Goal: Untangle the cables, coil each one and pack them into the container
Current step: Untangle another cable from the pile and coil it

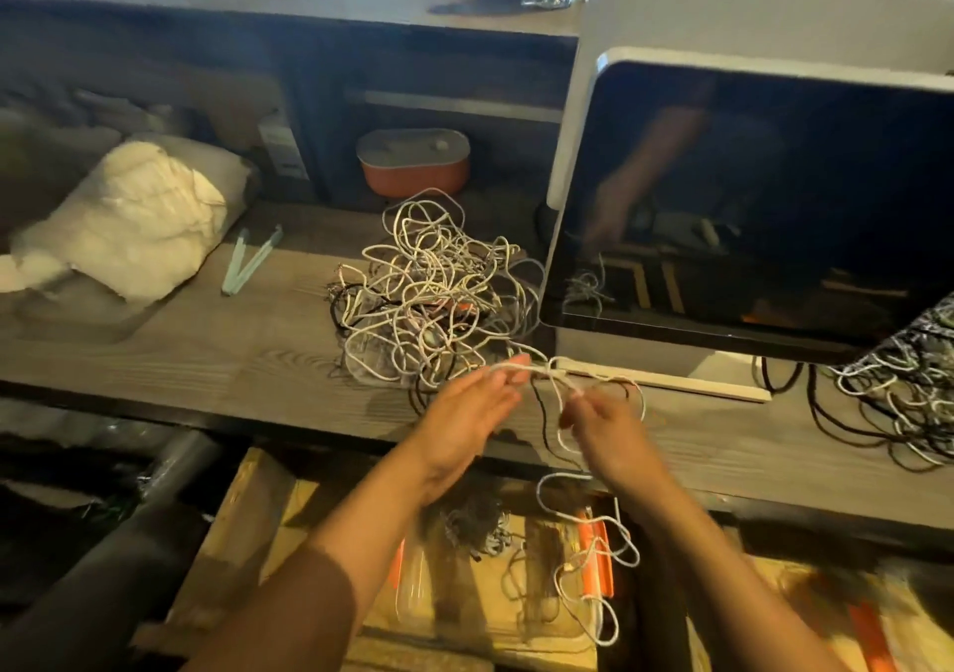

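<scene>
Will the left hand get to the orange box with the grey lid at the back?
Probably, yes: the left hand would have to pass over the tangled pile of cables lying before the orange oval box, and a white cable lies across its fingers.

Two hands (464,413) (609,428), two cable tangles (428,289) (908,377), one loose white cable (539,369), one monitor (748,196), one orange tub (413,178).

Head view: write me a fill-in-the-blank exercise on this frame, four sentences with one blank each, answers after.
1. The cable tangle lies on the desk to the ____ of the monitor.
2. The lidded container behind the tangle has a body coloured ____.
3. Of the left hand and the right hand, the one pinching the white cable is the ____.
4. The second cable pile lies at the frame's ____ edge.
Missing words: left; orange; right; right.
</scene>
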`<state>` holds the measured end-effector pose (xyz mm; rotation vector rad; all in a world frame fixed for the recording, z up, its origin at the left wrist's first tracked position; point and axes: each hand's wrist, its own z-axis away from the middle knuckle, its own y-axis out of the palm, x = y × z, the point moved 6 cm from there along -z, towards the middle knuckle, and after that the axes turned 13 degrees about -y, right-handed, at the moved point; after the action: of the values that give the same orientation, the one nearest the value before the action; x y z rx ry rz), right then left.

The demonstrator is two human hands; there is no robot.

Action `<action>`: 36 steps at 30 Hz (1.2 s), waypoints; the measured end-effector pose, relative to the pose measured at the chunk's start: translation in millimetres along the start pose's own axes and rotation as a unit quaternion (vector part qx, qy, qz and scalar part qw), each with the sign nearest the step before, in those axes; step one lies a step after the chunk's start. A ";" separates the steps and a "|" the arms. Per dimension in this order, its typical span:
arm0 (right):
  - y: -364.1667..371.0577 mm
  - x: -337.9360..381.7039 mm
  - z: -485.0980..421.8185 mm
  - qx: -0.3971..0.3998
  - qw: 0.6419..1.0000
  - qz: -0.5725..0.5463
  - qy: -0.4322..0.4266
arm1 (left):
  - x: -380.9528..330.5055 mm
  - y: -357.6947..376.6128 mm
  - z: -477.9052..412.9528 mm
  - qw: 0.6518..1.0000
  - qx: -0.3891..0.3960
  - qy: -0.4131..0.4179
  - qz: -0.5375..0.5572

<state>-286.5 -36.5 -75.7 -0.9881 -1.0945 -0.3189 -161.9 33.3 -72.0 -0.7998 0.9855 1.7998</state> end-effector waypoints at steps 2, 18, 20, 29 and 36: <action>27.4 -8.8 3.3 0.108 0.993 0.055 -0.003 | -6.6 7.1 -0.1 0.999 0.021 0.023 -0.013; 57.6 68.1 9.1 0.195 0.975 0.079 -0.064 | -53.0 -31.8 -36.9 0.995 -0.091 0.017 0.046; 56.4 73.5 6.5 0.183 0.974 0.107 -0.084 | -60.5 -41.8 -33.4 0.945 -0.192 0.052 -0.258; 3.8 86.0 -18.3 0.140 0.961 0.205 -0.119 | -39.7 -51.1 -18.2 0.758 -0.138 0.090 -0.631; -18.7 98.3 -31.2 0.011 0.983 0.136 -0.120 | -32.4 -56.6 -18.1 0.802 0.009 0.063 -0.594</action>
<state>-234.6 -48.8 14.6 -1.1617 -1.1587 0.0366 -95.7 19.9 -69.9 -1.1669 0.3526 0.6326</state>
